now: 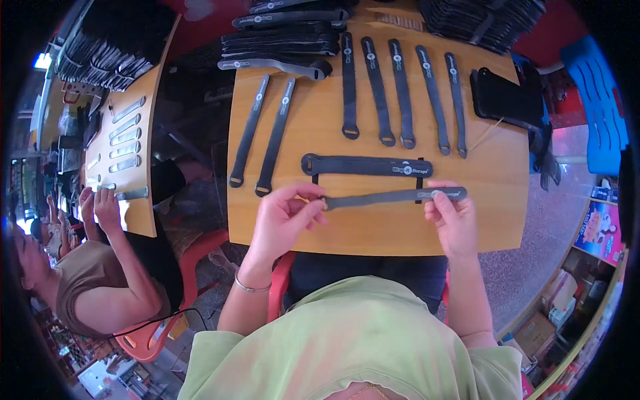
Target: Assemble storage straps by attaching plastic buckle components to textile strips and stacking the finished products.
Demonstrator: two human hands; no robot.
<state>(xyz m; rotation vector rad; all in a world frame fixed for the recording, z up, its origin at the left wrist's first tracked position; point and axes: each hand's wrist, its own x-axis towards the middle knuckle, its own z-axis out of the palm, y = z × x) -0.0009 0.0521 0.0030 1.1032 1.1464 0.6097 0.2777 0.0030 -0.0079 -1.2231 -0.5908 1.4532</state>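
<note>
A dark grey hook-and-loop strap (380,197) is stretched level between my two hands, just above the table's near part. My left hand (287,217) pinches its loop end. Fingers and thumb of my right hand (455,217) are closed on the other end, where a pale print shows. Just beyond it, a stack of similar straps (367,166) lies flat across two thin black strips (419,183). Farther off, several single straps (402,93) lie lengthwise in a row, loop ends toward me. Two more straps (275,137) rest on the left side.
Bundles of straps (280,45) are piled at the table's (373,237) far left, with another pile (480,23) at the far right. A black case (503,97) and a thin stick (485,133) lie at right. A co-worker (113,280) sits at another table on the left.
</note>
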